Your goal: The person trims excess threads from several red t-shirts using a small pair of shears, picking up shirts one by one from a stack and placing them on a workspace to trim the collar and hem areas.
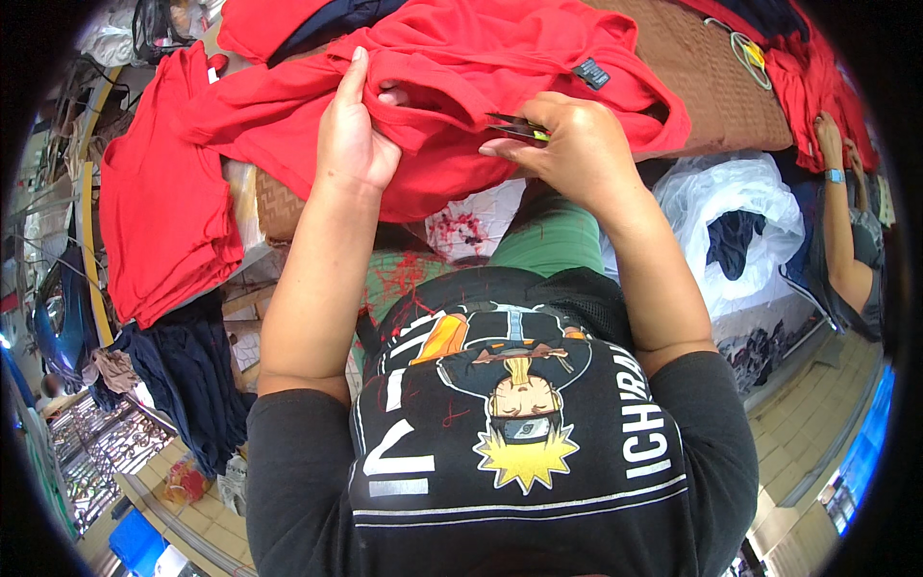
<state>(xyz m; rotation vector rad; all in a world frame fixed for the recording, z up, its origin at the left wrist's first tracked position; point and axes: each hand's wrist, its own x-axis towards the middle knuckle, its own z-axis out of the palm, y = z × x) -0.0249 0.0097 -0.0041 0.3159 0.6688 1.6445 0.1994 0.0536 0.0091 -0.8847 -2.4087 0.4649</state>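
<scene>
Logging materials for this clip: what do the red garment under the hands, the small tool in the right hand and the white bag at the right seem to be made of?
Red garment: soft matte knit cloth, probably cotton jersey; it folds and bunches under the left hand.
Small snips in the right hand: dark metal blades, a yellow-green part, perhaps plastic.
White bag: thin glossy plastic film, crinkled and shiny.

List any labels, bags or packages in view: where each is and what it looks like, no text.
Sewn label: on the red garment above the right hand; small dark rectangle.
White plastic bag: right of the right forearm; crumpled, dark cloth inside.
Orange-red packet: lower left on the floor; small, crinkled.
</scene>
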